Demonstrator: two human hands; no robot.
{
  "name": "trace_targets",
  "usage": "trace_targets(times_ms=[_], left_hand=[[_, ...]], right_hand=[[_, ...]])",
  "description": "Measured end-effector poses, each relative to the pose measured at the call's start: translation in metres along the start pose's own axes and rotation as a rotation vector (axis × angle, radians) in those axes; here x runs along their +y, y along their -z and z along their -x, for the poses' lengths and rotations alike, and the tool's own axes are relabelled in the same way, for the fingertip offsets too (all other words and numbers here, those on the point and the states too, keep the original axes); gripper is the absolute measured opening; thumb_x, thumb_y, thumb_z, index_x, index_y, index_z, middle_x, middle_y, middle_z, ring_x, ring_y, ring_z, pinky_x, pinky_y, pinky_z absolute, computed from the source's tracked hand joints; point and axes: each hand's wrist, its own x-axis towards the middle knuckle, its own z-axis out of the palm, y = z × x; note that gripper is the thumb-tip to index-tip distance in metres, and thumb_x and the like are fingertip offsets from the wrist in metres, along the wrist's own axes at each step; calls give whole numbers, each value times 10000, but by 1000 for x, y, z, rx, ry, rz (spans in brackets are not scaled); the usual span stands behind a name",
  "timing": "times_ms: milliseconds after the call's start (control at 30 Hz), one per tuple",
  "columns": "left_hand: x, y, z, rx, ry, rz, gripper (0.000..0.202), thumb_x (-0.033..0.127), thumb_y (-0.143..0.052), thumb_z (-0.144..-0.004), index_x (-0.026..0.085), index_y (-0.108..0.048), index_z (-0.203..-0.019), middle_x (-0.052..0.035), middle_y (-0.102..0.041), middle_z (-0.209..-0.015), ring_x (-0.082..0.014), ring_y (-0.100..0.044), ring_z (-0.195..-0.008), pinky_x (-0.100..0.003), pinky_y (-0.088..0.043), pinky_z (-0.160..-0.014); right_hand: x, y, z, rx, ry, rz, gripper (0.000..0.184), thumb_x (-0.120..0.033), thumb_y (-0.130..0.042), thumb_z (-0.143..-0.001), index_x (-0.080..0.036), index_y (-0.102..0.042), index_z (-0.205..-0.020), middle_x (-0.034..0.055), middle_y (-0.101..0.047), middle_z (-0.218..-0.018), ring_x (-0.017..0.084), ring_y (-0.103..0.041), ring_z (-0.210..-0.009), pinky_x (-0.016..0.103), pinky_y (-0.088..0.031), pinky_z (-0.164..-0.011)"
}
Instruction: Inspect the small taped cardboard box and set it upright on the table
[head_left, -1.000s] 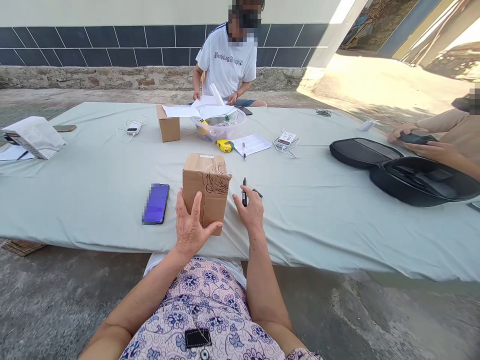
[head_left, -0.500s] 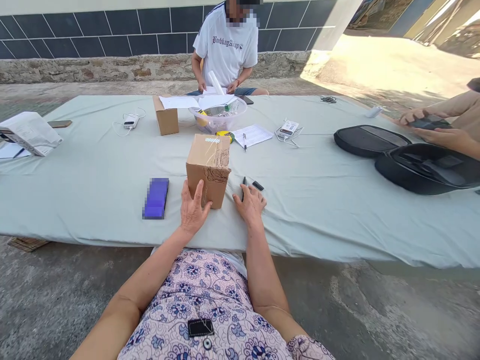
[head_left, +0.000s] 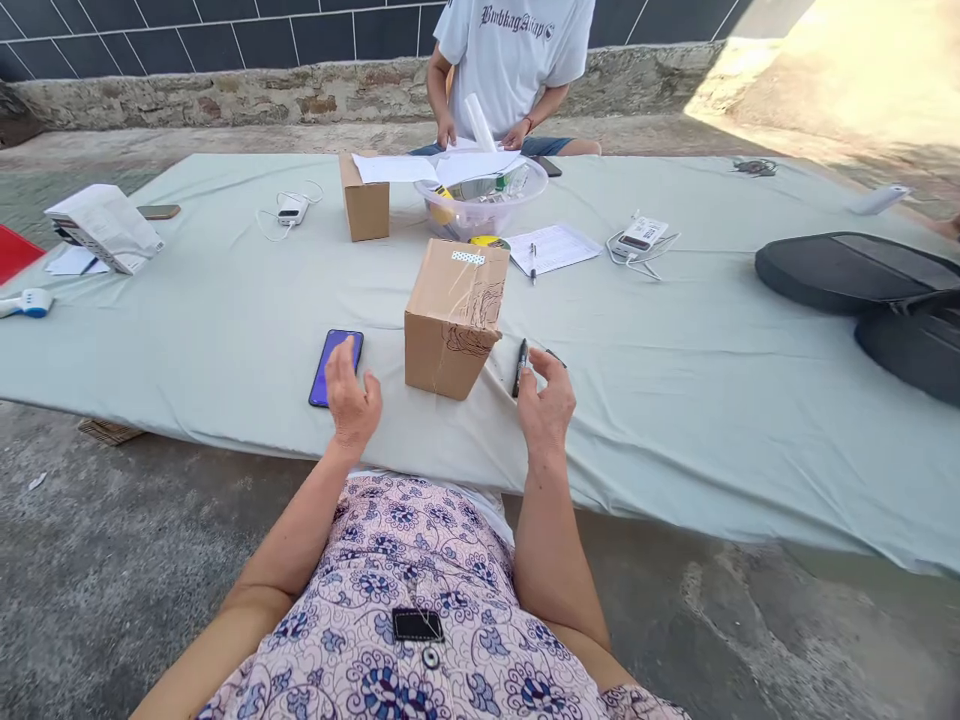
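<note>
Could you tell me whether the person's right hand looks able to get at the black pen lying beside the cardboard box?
Probably yes. The right hand hovers open just in front of the black pen, which lies in the open on the cloth to the right of the cardboard box; nothing sits between them.

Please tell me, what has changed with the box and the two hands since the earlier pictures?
The left hand let go of the cardboard box, which now stands alone on the sheet. Both hands are open, beside it. The right hand remains near the black pen; the phone stayed put.
</note>
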Motion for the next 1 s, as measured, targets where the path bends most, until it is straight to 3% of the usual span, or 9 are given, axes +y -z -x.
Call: trace_targets(times_ms=[133, 233, 300, 367, 467, 567, 733, 900, 1000], left_hand=[[-24, 34, -30, -202, 441, -355, 431, 205, -452, -957, 155, -647, -1337, -208, -667, -1349, -351, -574, -1323, -541, -444, -1131], [-33, 47, -40, -272, 547, -463, 358, 243, -437, -980, 137, -735, -1147, -262, -671, -1293, -432, -562, -1293, -637, -417, -1080], [-34, 48, -40, -304, 572, -478, 346, 259, -435, -982, 129, -752, -1035, -282, -671, -1256, -452, -557, -1273, -649, -411, -1060], [-34, 45, -39, -332, 593, -479, 348, 271, -432, -986, 134, -751, -1004, -285, -666, -1257, -451, -549, -1271, -639, -409, -1055], [-34, 39, -41, -354, 625, -454, 344, 277, -429, -989, 140, -744, -1011, -287, -656, -1285, -447, -541, -1278, -623, -405, -1054], [-37, 38, -49, -374, 664, -405, 301, 283, -446, -981, 171, -720, -928, -255, -692, -1185, -423, -585, -1218, -564, -441, -1007], [-42, 41, -57, -412, 719, -278, 290, 293, -453, -978, 235, -575, -722, -124, -687, -830, -317, -644, -911, -405, -464, -811], [-43, 38, -53, -382, 755, -163, 235, 252, -455, -971, 254, -496, -740, -68, -651, -793, -261, -611, -815, -355, -427, -721], [-41, 34, -52, -349, 776, -108, 204, 214, -457, -965, 256, -481, -767, -54, -633, -812, -252, -606, -824, -348, -433, -734]], right_hand=[[-20, 7, 3, 33, -64, -90, 342, -391, -527, -895, -199, -664, -1143, 114, -771, -1049, 267, -742, -999, 475, -570, -980], [-33, 16, 5, -40, -134, -146, 290, -464, -567, -891, -203, -662, -975, 83, -751, -852, 259, -742, -821, 444, -599, -854], [-40, 24, 6, -230, -149, -227, 305, -509, -593, -897, -212, -657, -872, 63, -739, -765, 242, -735, -751, 416, -607, -798], [-46, 32, 7, -556, -117, -316, 341, -533, -608, -919, -206, -702, -903, 58, -762, -777, 223, -749, -764, 397, -617, -810], [-52, 36, 11, -1041, -35, -371, 393, -504, -639, -936, -214, -739, -1180, 83, -815, -1007, 222, -783, -961, 411, -622, -932], [-52, 24, 16, -1249, -20, -382, 510, -484, -648, -939, -239, -663, -1386, 115, -776, -1272, 248, -731, -1219, 461, -592, -1061], [-46, -8, 23, -1146, -36, -337, 621, -438, -659, -948, -251, -544, -1528, 137, -639, -1513, 299, -580, -1448, 563, -463, -1219], [-43, -19, 23, -986, 1, -240, 651, -347, -627, -961, -299, -465, -1590, 83, -477, -1669, 307, -450, -1553, 570, -414, -1256], [-42, -19, 24, -958, 24, -203, 609, -322, -622, -959, -293, -514, -1557, 76, -510, -1647, 313, -475, -1535, 566, -425, -1248]])
